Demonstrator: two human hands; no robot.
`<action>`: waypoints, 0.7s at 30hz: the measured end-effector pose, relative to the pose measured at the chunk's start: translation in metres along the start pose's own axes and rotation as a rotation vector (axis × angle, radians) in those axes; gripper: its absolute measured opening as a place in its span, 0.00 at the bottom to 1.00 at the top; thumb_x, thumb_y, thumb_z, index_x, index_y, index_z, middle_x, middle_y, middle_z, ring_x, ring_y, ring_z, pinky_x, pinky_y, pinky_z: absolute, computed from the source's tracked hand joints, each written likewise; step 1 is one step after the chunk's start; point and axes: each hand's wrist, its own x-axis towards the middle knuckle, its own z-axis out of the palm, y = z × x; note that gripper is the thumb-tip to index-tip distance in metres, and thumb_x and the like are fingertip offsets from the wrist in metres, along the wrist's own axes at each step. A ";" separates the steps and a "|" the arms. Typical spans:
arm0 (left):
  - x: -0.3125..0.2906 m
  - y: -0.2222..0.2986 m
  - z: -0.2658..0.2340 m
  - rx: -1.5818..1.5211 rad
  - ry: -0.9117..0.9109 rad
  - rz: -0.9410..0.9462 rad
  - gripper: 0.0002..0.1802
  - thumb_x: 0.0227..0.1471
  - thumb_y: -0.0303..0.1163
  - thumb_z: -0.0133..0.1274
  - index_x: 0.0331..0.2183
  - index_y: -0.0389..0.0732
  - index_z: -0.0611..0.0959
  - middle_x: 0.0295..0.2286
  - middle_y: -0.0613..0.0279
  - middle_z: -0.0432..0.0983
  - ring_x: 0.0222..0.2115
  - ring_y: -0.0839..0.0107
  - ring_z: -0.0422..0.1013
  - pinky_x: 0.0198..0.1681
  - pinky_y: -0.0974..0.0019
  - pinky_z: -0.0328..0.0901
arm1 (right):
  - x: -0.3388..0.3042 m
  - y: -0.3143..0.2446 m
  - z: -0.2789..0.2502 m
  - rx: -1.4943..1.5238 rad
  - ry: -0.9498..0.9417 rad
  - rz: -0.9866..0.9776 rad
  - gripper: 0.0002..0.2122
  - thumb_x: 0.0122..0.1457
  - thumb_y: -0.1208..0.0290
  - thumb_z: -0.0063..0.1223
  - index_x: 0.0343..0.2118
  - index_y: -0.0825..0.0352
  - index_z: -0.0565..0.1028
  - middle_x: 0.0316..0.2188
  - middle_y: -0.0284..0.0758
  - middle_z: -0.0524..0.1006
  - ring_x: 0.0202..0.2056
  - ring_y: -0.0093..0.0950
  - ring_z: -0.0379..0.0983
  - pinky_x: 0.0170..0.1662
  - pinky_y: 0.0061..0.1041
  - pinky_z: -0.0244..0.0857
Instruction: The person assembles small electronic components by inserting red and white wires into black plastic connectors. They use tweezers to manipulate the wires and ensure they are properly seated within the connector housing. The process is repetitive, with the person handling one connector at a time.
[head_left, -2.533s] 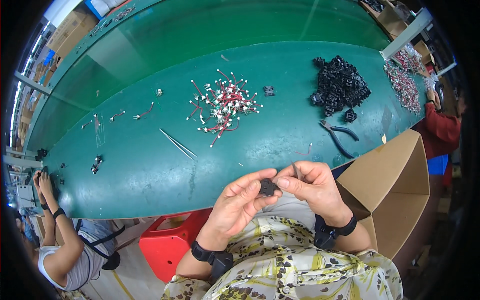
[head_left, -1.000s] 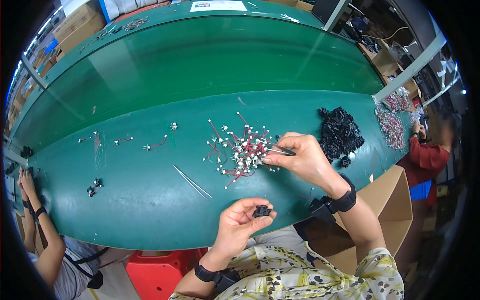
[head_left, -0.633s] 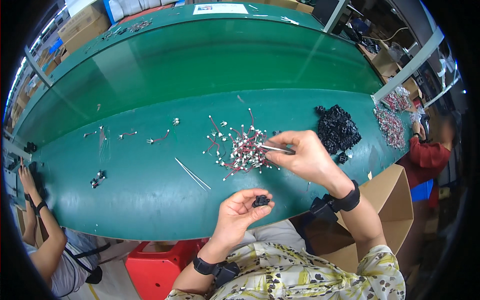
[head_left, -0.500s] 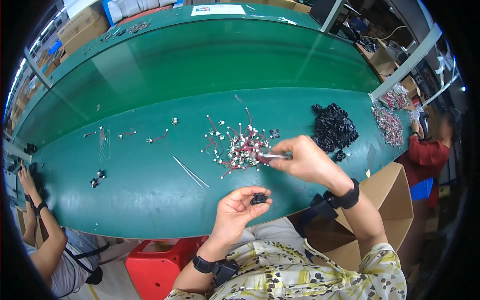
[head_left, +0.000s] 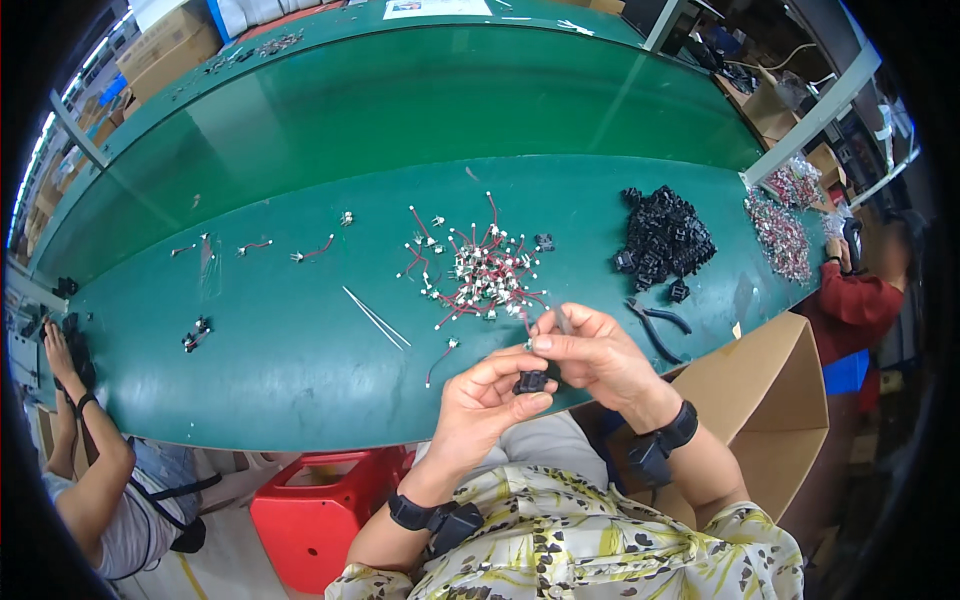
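My left hand [head_left: 487, 402] pinches a small black plastic connector housing [head_left: 531, 381] near the table's front edge. My right hand [head_left: 592, 352] is right beside it, fingertips pinched on a short wire lead [head_left: 527, 325] whose end hangs just above the housing. Beyond both hands lies a pile of short red and white wire leads with white plugs [head_left: 480, 272] on the green table [head_left: 300, 140]. A heap of black connector housings [head_left: 664, 240] sits to the right of that pile.
Tweezers [head_left: 374, 317] lie left of the wire pile. Black pliers [head_left: 655, 325] rest near the right front edge, above an open cardboard box [head_left: 765, 415]. A red stool [head_left: 315, 500] stands below the table. Other people sit at the left [head_left: 95, 480] and right [head_left: 865, 300].
My right hand has drawn back from the wire pile with a lead and met my left hand, which stayed holding the black housing near the table edge.
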 end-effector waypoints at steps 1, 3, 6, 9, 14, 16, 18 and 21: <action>0.002 -0.003 -0.001 0.035 -0.006 0.050 0.18 0.47 0.15 0.59 0.42 0.35 0.80 0.49 0.53 0.71 0.43 0.66 0.74 0.48 0.65 0.71 | -0.001 0.005 0.002 -0.015 0.004 -0.010 0.06 0.57 0.70 0.60 0.34 0.63 0.75 0.18 0.18 0.65 0.14 0.08 0.48 0.16 0.15 0.36; 0.005 -0.006 -0.004 0.065 -0.023 0.097 0.18 0.47 0.14 0.58 0.43 0.34 0.79 0.48 0.54 0.71 0.43 0.66 0.74 0.48 0.65 0.71 | -0.001 0.015 -0.002 0.055 0.015 -0.009 0.06 0.58 0.69 0.59 0.34 0.63 0.75 0.18 0.19 0.66 0.14 0.08 0.48 0.16 0.15 0.36; 0.006 -0.002 -0.011 0.056 -0.045 0.052 0.18 0.49 0.15 0.57 0.44 0.33 0.79 0.44 0.57 0.73 0.43 0.67 0.74 0.48 0.66 0.70 | -0.006 0.016 -0.004 0.076 0.038 0.001 0.05 0.58 0.70 0.58 0.33 0.64 0.76 0.19 0.20 0.67 0.14 0.08 0.49 0.16 0.15 0.37; 0.006 0.001 -0.012 0.000 0.005 -0.010 0.17 0.51 0.17 0.56 0.45 0.34 0.78 0.43 0.57 0.75 0.42 0.67 0.74 0.47 0.65 0.70 | -0.010 0.017 -0.005 0.038 0.094 -0.075 0.05 0.58 0.71 0.57 0.32 0.66 0.75 0.19 0.21 0.67 0.14 0.08 0.50 0.15 0.14 0.38; 0.008 0.001 -0.007 -0.082 0.209 0.060 0.15 0.55 0.21 0.52 0.46 0.36 0.76 0.45 0.54 0.74 0.41 0.67 0.74 0.48 0.61 0.70 | -0.014 0.016 -0.013 -0.153 0.155 -0.149 0.06 0.58 0.70 0.57 0.30 0.67 0.75 0.18 0.20 0.66 0.14 0.08 0.49 0.16 0.14 0.38; 0.007 0.003 -0.003 -0.091 0.248 0.057 0.15 0.55 0.20 0.52 0.46 0.36 0.76 0.45 0.53 0.74 0.41 0.67 0.74 0.48 0.62 0.70 | -0.012 0.009 -0.015 -0.119 0.115 -0.102 0.06 0.57 0.69 0.58 0.30 0.66 0.76 0.18 0.19 0.66 0.15 0.08 0.49 0.16 0.14 0.38; 0.007 0.005 -0.001 -0.126 0.273 0.046 0.16 0.55 0.19 0.52 0.47 0.36 0.76 0.45 0.53 0.74 0.41 0.67 0.74 0.49 0.62 0.69 | -0.010 0.002 -0.018 -0.015 0.058 -0.061 0.07 0.57 0.66 0.59 0.31 0.64 0.77 0.18 0.18 0.66 0.16 0.07 0.50 0.17 0.13 0.39; 0.000 0.011 0.005 -0.061 0.205 -0.005 0.16 0.54 0.18 0.53 0.46 0.35 0.76 0.45 0.53 0.74 0.42 0.68 0.74 0.49 0.63 0.69 | -0.011 0.004 -0.016 -0.220 0.061 -0.180 0.08 0.58 0.65 0.59 0.32 0.65 0.77 0.19 0.18 0.68 0.16 0.07 0.51 0.18 0.13 0.40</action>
